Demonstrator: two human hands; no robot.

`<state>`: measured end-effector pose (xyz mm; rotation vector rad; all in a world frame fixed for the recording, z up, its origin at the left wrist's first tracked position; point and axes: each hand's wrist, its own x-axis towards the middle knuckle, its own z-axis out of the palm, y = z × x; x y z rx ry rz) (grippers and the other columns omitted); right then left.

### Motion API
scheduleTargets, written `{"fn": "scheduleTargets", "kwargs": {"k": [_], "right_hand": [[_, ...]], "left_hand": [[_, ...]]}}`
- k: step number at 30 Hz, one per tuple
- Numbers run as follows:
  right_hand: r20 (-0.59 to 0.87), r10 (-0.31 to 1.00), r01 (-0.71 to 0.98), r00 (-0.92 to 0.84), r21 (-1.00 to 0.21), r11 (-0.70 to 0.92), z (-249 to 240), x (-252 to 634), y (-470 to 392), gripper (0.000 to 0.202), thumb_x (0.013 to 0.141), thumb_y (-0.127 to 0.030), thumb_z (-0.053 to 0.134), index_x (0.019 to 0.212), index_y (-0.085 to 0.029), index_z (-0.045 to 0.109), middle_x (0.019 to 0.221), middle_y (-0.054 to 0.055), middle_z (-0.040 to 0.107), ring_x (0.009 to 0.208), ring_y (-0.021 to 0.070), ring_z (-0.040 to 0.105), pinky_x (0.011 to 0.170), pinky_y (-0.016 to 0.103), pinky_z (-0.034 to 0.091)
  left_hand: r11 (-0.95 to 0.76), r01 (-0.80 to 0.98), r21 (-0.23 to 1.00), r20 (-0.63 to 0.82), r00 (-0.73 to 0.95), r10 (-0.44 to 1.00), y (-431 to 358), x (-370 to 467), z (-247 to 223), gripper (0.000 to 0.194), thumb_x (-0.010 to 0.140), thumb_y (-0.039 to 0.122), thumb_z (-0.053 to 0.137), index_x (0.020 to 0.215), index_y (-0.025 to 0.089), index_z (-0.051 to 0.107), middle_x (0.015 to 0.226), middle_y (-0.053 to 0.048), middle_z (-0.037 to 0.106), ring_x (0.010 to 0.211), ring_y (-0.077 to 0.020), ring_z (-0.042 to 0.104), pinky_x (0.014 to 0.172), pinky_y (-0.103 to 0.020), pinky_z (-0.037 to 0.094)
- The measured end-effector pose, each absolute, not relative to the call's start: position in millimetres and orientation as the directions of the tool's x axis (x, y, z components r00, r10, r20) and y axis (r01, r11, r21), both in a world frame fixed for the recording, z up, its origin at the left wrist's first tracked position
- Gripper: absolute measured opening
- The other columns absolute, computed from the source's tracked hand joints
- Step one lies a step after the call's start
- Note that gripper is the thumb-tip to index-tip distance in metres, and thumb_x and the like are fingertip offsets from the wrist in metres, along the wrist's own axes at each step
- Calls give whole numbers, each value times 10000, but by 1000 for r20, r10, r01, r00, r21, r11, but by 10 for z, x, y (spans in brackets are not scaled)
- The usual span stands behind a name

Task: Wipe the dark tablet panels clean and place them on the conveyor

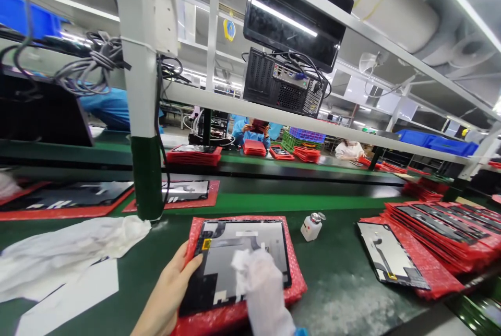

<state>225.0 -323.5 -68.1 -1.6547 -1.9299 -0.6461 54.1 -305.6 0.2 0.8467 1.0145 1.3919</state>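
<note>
A tablet-sized screen panel (222,265), with a grey back, black edges and a yellow patch, lies on a red bubble-wrap sleeve (295,273) in front of me. My left hand (178,278) is bare and grips the panel and the sleeve at their left edge, thumb on top. My right hand (263,278), in a thin white glove, is over the middle of the panel with its fingers drawn together. A whitish wad shows at those fingertips, too blurred to name. Just right of the sleeve stands a small white bottle (311,227) with a metal cap.
Another panel (387,250) rests at the right beside a tall stack of red sleeves (438,237). White cloth (74,244) and white paper (74,294) lie at left. A green post (146,177) rises behind. Across the bench, a person (250,132) holds a panel.
</note>
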Motion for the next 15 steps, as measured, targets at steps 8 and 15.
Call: {"fn": "scheduleTargets", "kwargs": {"k": [8,15], "right_hand": [[598,788,912,-148,-225,342,-353,2245,-3049,137,854,-115,518,853,-169,644,824,77,682,745,198,632,729,303,519],[203,882,167,426,-975,144,96,3466,-3369,312,710,-457,678,798,-158,696,819,58,716,705,189,648,620,269,509]], "left_hand": [[45,-388,920,-88,-95,992,-3116,538,22,750,444,458,876,1117,229,638,1203,-43,720,1310,-301,504,1121,-347,350],[-47,-360,932,33,-46,998,-2614,514,141,571,586,379,814,1107,216,645,1023,-27,760,1046,-264,673,918,-331,508]]}}
